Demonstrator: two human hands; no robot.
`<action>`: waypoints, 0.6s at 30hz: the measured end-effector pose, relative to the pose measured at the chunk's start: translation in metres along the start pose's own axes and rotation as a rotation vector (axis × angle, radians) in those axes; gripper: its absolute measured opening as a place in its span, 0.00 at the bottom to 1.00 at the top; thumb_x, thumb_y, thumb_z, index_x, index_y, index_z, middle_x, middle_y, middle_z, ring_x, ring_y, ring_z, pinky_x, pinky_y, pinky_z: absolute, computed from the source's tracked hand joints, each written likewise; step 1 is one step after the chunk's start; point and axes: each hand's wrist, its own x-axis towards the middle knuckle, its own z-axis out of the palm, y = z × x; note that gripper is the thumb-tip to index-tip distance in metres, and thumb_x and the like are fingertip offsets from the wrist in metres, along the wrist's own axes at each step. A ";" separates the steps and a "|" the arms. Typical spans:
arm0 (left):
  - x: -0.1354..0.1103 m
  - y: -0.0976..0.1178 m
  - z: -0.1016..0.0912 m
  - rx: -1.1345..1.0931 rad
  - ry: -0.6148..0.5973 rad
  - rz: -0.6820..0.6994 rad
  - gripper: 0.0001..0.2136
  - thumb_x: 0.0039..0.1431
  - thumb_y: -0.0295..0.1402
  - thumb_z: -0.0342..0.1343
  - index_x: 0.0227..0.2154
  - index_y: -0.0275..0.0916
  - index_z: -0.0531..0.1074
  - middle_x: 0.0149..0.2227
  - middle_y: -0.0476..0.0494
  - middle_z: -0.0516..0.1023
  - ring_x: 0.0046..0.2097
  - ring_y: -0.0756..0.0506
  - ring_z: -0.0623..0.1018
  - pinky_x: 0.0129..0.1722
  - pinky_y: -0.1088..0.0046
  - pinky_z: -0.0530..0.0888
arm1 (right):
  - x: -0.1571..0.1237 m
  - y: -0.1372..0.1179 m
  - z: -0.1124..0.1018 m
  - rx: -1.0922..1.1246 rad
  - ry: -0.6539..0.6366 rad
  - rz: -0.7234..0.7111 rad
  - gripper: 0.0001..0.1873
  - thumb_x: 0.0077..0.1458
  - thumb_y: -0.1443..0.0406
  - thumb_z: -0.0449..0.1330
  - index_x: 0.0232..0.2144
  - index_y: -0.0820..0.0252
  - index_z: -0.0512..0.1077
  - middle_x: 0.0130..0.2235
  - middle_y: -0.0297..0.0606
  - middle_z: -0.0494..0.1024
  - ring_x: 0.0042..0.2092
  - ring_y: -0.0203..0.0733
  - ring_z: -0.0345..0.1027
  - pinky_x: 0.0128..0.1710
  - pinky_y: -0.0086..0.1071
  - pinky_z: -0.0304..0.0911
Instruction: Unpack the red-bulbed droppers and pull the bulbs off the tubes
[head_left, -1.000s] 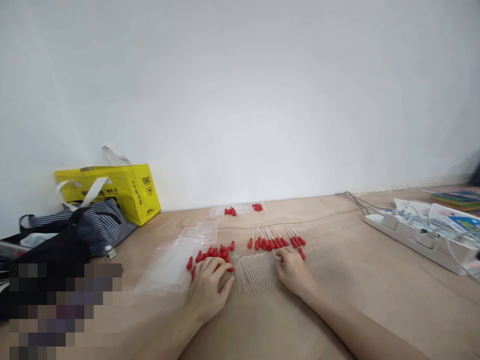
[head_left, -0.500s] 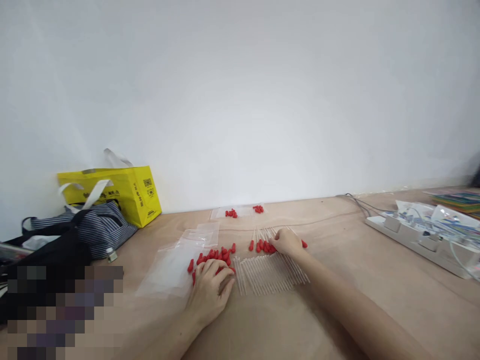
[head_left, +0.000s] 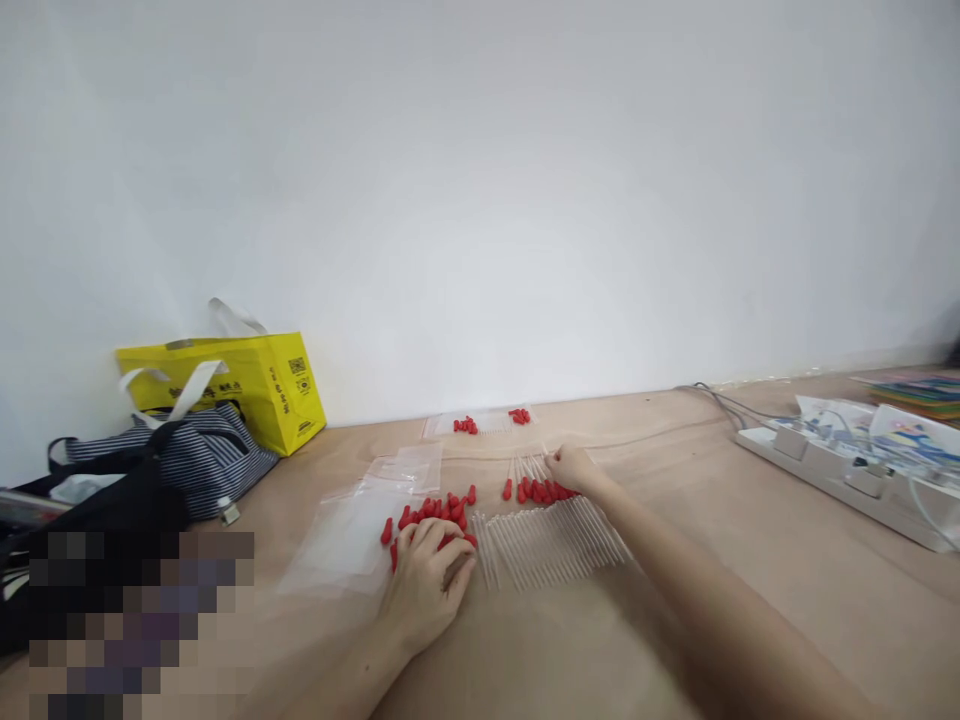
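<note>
My left hand [head_left: 429, 580] lies on the tan table with its fingers curled over a pile of loose red rubber caps [head_left: 431, 511]. Whether it holds one is hidden. A row of clear thin tubes [head_left: 551, 541] lies side by side just right of that hand. Beyond them is a row of tubes fitted with red caps [head_left: 538, 488]. My right hand [head_left: 572, 467] reaches out to the far right end of that capped row, fingers closed together on the tubes there.
Clear plastic zip bags [head_left: 352, 530] lie left of the caps; another bag with red caps [head_left: 480, 423] sits near the wall. A yellow tote [head_left: 255, 385] and striped bag [head_left: 187, 455] stand at left. A white power strip [head_left: 847, 480] with cables lies at right.
My right hand has moved away from the clear tubes up to the capped row and gathered its right end. The left hand has stayed on the loose caps.
</note>
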 end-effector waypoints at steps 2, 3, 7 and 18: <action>0.001 0.001 0.000 -0.011 0.003 0.001 0.06 0.52 0.27 0.49 0.26 0.41 0.71 0.33 0.47 0.73 0.38 0.45 0.69 0.40 0.62 0.60 | -0.018 0.005 0.000 0.094 -0.002 -0.053 0.13 0.53 0.64 0.46 0.24 0.64 0.66 0.23 0.39 0.72 0.29 0.36 0.68 0.28 0.26 0.58; 0.002 0.002 0.000 -0.017 0.002 0.000 0.06 0.52 0.27 0.49 0.26 0.41 0.71 0.32 0.47 0.73 0.38 0.45 0.69 0.40 0.62 0.60 | -0.029 0.008 0.001 0.150 -0.009 -0.083 0.13 0.54 0.63 0.44 0.26 0.63 0.65 0.22 0.36 0.71 0.27 0.34 0.66 0.27 0.25 0.58; 0.004 0.007 0.002 -0.055 -0.009 -0.017 0.06 0.53 0.29 0.49 0.27 0.42 0.71 0.31 0.47 0.73 0.37 0.45 0.70 0.41 0.62 0.60 | -0.068 0.021 0.013 0.645 -0.107 -0.228 0.12 0.49 0.56 0.50 0.31 0.59 0.58 0.19 0.25 0.63 0.20 0.30 0.59 0.21 0.24 0.55; 0.003 0.036 0.004 -0.221 -0.049 0.019 0.09 0.58 0.33 0.47 0.39 0.41 0.69 0.31 0.48 0.75 0.36 0.47 0.71 0.42 0.65 0.60 | -0.108 0.003 0.044 1.383 -0.339 -0.181 0.23 0.35 0.52 0.64 0.25 0.58 0.59 0.23 0.30 0.71 0.26 0.35 0.68 0.29 0.30 0.62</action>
